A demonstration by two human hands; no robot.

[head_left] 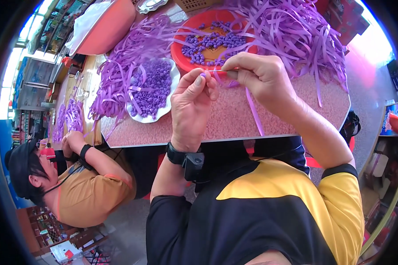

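Observation:
Over the near part of the pink speckled table (225,119), my left hand (190,108) pinches a small purple bead (203,75) between thumb and fingertips. My right hand (267,79) is closed on a thin metal rod (216,70), perhaps a needle or hook, whose tip reaches the bead. A purple ribbon (254,112) hangs below my right hand toward the table edge. Whether that ribbon is joined to the rod cannot be made out. Just beyond my hands stands a red basin (177,49) with loose purple beads (216,42) inside.
Left of my left hand, a white scalloped dish (174,70) holds many purple beads. Heaps of purple ribbon (292,39) cover the far right and far left. A tilted red tub (115,26) stands at the far left. Another person (84,190) sits at my left, handling ribbons.

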